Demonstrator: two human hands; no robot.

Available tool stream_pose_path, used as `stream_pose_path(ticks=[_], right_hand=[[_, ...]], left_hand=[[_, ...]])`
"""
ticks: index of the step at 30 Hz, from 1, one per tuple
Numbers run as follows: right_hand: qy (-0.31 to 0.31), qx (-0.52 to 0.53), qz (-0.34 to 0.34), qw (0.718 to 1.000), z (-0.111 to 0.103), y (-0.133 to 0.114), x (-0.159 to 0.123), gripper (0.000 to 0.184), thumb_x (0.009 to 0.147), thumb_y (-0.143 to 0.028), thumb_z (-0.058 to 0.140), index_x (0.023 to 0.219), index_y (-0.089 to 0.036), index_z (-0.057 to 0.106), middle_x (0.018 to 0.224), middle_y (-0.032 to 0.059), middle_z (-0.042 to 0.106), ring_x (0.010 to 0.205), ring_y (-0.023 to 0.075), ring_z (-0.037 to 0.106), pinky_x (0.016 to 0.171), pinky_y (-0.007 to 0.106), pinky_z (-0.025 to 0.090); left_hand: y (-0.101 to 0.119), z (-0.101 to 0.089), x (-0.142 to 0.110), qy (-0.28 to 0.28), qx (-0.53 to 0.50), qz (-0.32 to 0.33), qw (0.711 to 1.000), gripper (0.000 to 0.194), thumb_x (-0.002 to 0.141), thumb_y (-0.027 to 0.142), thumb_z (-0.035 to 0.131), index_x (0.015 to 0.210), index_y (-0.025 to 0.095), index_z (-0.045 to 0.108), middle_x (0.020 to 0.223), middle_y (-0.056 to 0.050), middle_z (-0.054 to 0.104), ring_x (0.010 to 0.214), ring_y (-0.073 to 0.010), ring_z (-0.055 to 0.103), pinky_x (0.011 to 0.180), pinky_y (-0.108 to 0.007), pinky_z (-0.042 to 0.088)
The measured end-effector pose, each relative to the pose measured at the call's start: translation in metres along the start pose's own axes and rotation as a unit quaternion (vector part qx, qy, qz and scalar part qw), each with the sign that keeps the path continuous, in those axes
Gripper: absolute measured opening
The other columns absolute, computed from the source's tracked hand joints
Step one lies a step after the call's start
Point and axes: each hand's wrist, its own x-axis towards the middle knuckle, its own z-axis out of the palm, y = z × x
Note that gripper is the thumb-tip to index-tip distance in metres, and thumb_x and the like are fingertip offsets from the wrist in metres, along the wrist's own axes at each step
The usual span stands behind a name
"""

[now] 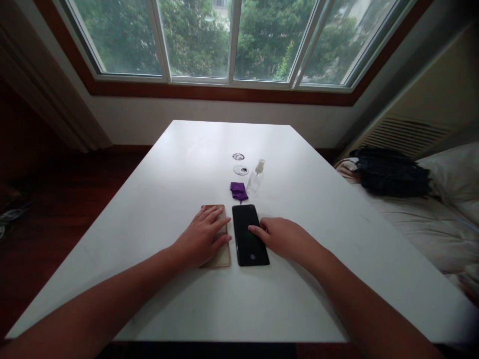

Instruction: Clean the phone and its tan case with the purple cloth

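Note:
A black phone (249,234) lies flat, screen up, on the white table (157,199). Left of it sits a clear, tan-edged phone case (222,257). My left hand (204,237) rests flat on the case, fingers stretched out. My right hand (284,239) lies at the phone's right edge with loosely curled fingers, a fingertip touching the screen. Just beyond the phone are a folded purple cloth (238,191) and a small clear spray bottle (256,178) standing upright.
Two small round discs (240,170) (238,156) lie farther back on the table. A bed with a white pillow (452,177) and a black bundle (391,174) stands to the right. A wide window (232,40) spans the far wall; dark wood floor lies on the left.

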Motion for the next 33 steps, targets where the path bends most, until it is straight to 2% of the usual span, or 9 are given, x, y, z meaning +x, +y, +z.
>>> stream_pose_path(ticks=[6, 9, 14, 20, 22, 24, 26, 29, 33], right_hand=[[0.013, 0.013, -0.005, 1.000, 0.001, 0.004, 0.002, 0.054, 0.098, -0.066, 0.048, 0.075, -0.021, 0.068, 0.080, 0.0096, 0.074, 0.069, 0.0233, 0.065, 0.059, 0.032, 0.032], [0.075, 0.066, 0.012, 0.995, -0.009, 0.009, 0.007, 0.054, 0.098, -0.067, 0.047, 0.074, -0.022, 0.066, 0.074, 0.0063, 0.071, 0.064, 0.0199, 0.061, 0.058, 0.032, 0.034], [0.231, 0.207, 0.085, 0.947, -0.029, 0.021, 0.029, 0.051, 0.091, -0.068, 0.059, 0.106, -0.021, 0.067, 0.096, 0.0080, 0.074, 0.080, 0.0223, 0.068, 0.069, 0.033, 0.049], [0.286, 0.292, 0.026, 0.912, -0.034, 0.027, 0.079, 0.098, 0.074, -0.068, 0.079, 0.151, -0.018, 0.041, 0.142, 0.0192, 0.060, 0.122, 0.0315, 0.063, 0.091, 0.042, 0.055], [0.273, 0.290, -0.009, 0.917, -0.038, 0.025, 0.094, 0.088, 0.079, -0.060, 0.079, 0.148, -0.017, 0.045, 0.140, 0.0185, 0.062, 0.123, 0.0304, 0.062, 0.094, 0.041, 0.054], [0.247, 0.271, -0.045, 0.930, -0.048, 0.022, 0.102, 0.058, 0.087, -0.052, 0.072, 0.131, -0.015, 0.061, 0.126, 0.0156, 0.070, 0.112, 0.0278, 0.066, 0.093, 0.040, 0.052], [0.250, 0.251, -0.080, 0.932, -0.062, 0.015, 0.103, 0.041, 0.091, -0.048, 0.066, 0.117, -0.016, 0.068, 0.115, 0.0121, 0.073, 0.102, 0.0258, 0.068, 0.089, 0.038, 0.052], [0.271, 0.253, -0.134, 0.919, -0.085, -0.003, 0.090, 0.033, 0.091, -0.042, 0.065, 0.114, -0.019, 0.068, 0.106, 0.0080, 0.074, 0.091, 0.0235, 0.067, 0.081, 0.036, 0.050], [0.257, 0.195, -0.220, 0.921, -0.099, -0.033, 0.059, 0.019, 0.088, -0.024, 0.061, 0.105, -0.021, 0.068, 0.101, 0.0043, 0.072, 0.082, 0.0193, 0.062, 0.073, 0.032, 0.046]], left_hand=[[-0.004, 0.000, 0.001, -0.004, 0.013, 0.004, 1.000, 0.050, 0.101, 0.046, 0.055, 0.147, 0.026, 0.059, 0.164, -0.013, 0.041, 0.155, -0.0332, 0.033, 0.127, -0.060, 0.025], [-0.002, -0.005, 0.003, -0.008, 0.033, 0.016, 0.999, 0.052, 0.101, 0.048, 0.054, 0.146, 0.025, 0.059, 0.165, -0.014, 0.040, 0.155, -0.0340, 0.032, 0.127, -0.059, 0.026], [0.003, -0.027, 0.019, -0.019, 0.035, 0.010, 0.999, 0.054, 0.100, 0.051, 0.054, 0.146, 0.023, 0.059, 0.163, -0.014, 0.043, 0.154, -0.0342, 0.036, 0.126, -0.059, 0.027], [-0.016, -0.058, 0.061, -0.006, -0.030, 0.003, 1.000, 0.041, 0.096, 0.048, 0.061, 0.125, 0.022, 0.073, 0.148, -0.015, 0.060, 0.142, -0.0376, 0.050, 0.119, -0.062, 0.033], [-0.024, -0.067, 0.075, 0.011, -0.068, -0.003, 0.998, 0.041, 0.093, 0.048, 0.065, 0.123, 0.021, 0.075, 0.141, -0.016, 0.065, 0.138, -0.0370, 0.054, 0.118, -0.060, 0.035], [-0.028, -0.079, 0.084, 0.032, -0.119, -0.004, 0.992, 0.042, 0.090, 0.050, 0.067, 0.120, 0.021, 0.076, 0.130, -0.015, 0.072, 0.128, -0.0352, 0.061, 0.115, -0.055, 0.040], [-0.028, -0.092, 0.090, 0.043, -0.147, -0.004, 0.988, 0.042, 0.090, 0.051, 0.068, 0.120, 0.022, 0.076, 0.123, -0.013, 0.075, 0.119, -0.0338, 0.066, 0.110, -0.052, 0.045], [-0.020, -0.115, 0.092, 0.057, -0.092, 0.007, 0.994, 0.044, 0.098, 0.048, 0.059, 0.133, 0.023, 0.068, 0.133, -0.011, 0.071, 0.118, -0.0283, 0.067, 0.104, -0.046, 0.050], [-0.006, -0.136, 0.084, 0.109, -0.056, 0.006, 0.992, 0.049, 0.101, 0.050, 0.054, 0.141, 0.023, 0.056, 0.119, -0.009, 0.073, 0.093, -0.0201, 0.071, 0.079, -0.035, 0.057]])
